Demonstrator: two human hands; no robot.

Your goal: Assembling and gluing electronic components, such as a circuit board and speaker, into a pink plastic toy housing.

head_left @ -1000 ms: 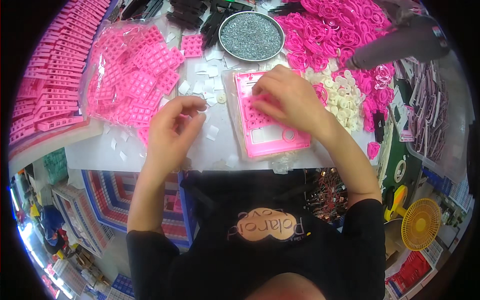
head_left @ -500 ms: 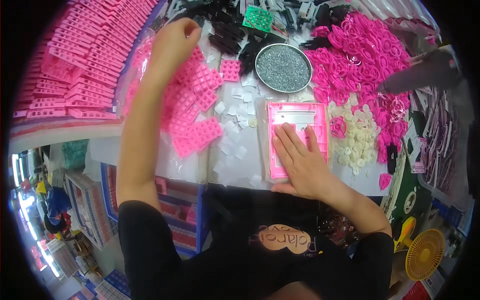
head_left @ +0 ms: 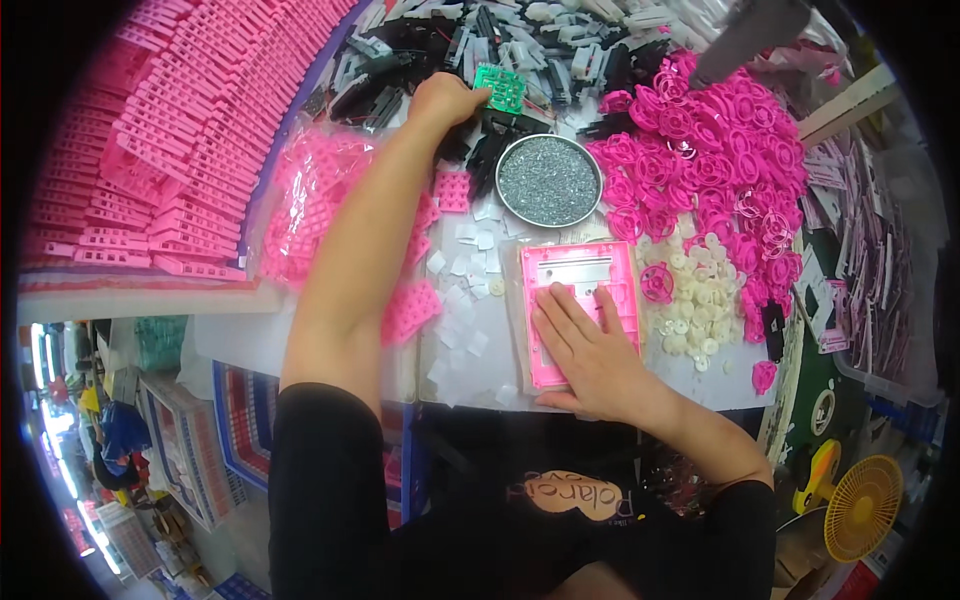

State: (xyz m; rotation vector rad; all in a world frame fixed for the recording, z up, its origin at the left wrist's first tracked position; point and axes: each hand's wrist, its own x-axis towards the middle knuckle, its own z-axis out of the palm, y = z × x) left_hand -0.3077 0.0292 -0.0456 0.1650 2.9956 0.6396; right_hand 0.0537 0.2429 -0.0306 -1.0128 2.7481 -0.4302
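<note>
My left hand (head_left: 447, 102) reaches to the far middle of the table, its fingers closed at the left edge of a green circuit board (head_left: 503, 88). Wires run from that board, and black plastic parts lie beneath it. Flat on a pink plastic case half (head_left: 628, 318) rests my right hand (head_left: 592, 365), fingers stretched out. The case lies open side up on a pad, with a silvery strip near its far end. Just beyond it stands a round metal dish (head_left: 550, 182) full of small screws.
Pink button pads (head_left: 408, 312) and white paper squares (head_left: 460, 305) lie left of the case. Cream discs (head_left: 700, 300) and magenta rings (head_left: 730, 150) are heaped right. Pink cases (head_left: 190, 130) are stacked far left; grey and black parts (head_left: 560, 50) line the back. A yellow fan (head_left: 862, 508) stands lower right.
My left hand has moved right from above the pink button pads to the green circuit board and closed on its edge. My right hand stays flat on the case. The view has shifted slightly.
</note>
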